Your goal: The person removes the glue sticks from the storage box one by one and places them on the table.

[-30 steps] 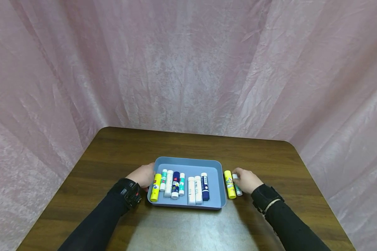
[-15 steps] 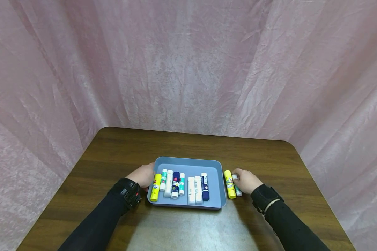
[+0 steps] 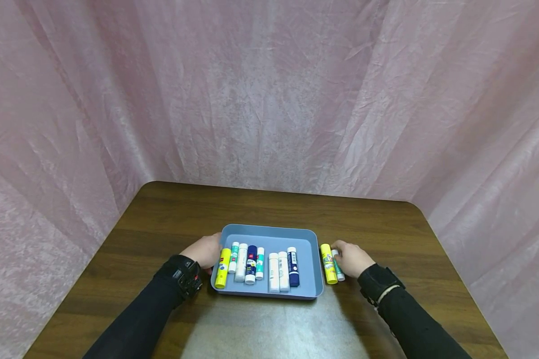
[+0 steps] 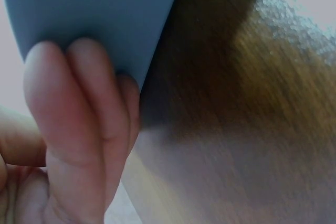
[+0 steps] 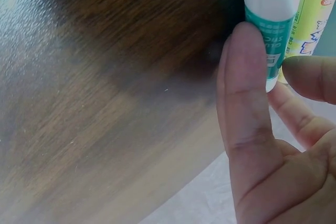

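My left hand [image 3: 208,250] is at the left side of a blue-grey tray [image 3: 312,264]. In the left wrist view its fingers [image 4: 73,108] lie extended against the tray's outer wall [image 4: 105,9]. Right of the tray, my right hand [image 3: 352,258] pinches a small green and white glue stick [image 3: 339,269] lying on the table. The right wrist view shows this stick's white end and green label [image 5: 270,30] between a long finger and the thumb. Close along its left side lies a yellow glue stick [image 3: 328,264].
Inside the tray a row of glue sticks lies side by side: a yellow one [image 3: 222,268] at the left, several white, teal and navy ones, and a navy one [image 3: 293,267] at the right. The brown wooden table [image 3: 269,204] ends at a pink curtain [image 3: 269,99].
The small green and white glue stick has turned and shifted slightly left toward the yellow one under my right hand. My left hand and the tray stay put.
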